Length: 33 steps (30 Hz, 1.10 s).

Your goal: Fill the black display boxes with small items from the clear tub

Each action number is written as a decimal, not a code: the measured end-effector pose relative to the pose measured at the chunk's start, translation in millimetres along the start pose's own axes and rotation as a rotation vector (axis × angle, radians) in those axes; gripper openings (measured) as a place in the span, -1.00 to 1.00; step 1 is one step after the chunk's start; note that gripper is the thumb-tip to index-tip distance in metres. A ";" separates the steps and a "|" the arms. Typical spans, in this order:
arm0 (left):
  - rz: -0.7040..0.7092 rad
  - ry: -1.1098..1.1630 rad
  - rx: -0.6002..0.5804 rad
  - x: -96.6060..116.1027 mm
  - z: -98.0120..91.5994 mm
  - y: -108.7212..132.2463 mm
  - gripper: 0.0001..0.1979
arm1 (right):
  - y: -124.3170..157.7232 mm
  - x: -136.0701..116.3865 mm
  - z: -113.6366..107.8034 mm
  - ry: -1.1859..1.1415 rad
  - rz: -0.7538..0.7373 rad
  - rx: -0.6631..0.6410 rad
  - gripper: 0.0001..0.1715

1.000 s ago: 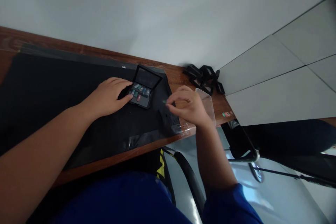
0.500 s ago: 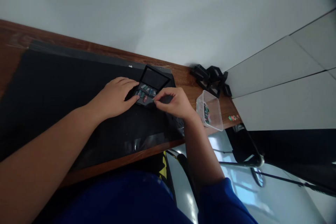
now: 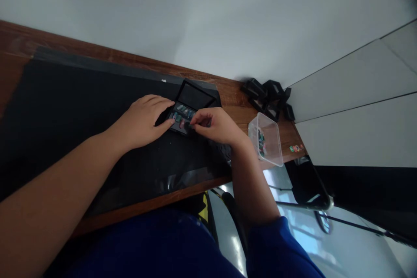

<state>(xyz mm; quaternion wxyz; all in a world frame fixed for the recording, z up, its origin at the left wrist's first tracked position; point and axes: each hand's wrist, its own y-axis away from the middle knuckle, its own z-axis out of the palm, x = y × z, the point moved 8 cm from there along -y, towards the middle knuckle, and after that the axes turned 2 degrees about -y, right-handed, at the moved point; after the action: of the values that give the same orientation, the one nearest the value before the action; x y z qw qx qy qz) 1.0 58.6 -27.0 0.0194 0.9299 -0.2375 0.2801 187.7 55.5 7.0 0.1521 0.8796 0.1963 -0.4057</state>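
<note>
A small black case (image 3: 196, 97) with its lid raised lies on the black mat. Several small coloured pieces (image 3: 183, 111), bluish, green and pinkish, lie in rows inside it. My left hand (image 3: 148, 119) rests at the case's left edge, thumb and fingers spread apart, holding nothing. Over the right side of the case, my right hand (image 3: 215, 126) has its thumb and index finger pinched together. Whatever sits between those fingertips is too small and dark to make out.
To the right stands a clear plastic box (image 3: 265, 139) with small coloured pieces inside. Black cases (image 3: 267, 95) are piled against the wall behind it. Small coloured rings (image 3: 296, 148) lie near the table's right end. The mat (image 3: 81, 95) spreads left.
The view has shifted slightly, so the boxes at the right appear farther right. My right hand remains pinched over the case, its fingertips slightly lower. My left hand keeps its place at the case.
</note>
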 end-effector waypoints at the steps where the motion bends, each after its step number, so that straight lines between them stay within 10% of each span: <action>1: 0.001 0.002 -0.003 0.0 0.0 -0.1 -0.31 | -0.7 -0.1 0.6 0.008 0.004 -0.013 -0.84; 33: 0.018 0.000 0.011 -1.9 0.6 -0.9 -0.27 | 19.9 -10.3 -9.8 0.262 -0.002 0.259 -0.78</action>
<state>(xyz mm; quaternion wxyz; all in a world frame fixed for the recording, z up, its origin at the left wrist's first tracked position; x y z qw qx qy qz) 0.3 60.2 -28.5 0.0117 0.9278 -0.2445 0.2815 197.3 40.0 23.2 0.0104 0.9369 0.1616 -0.3098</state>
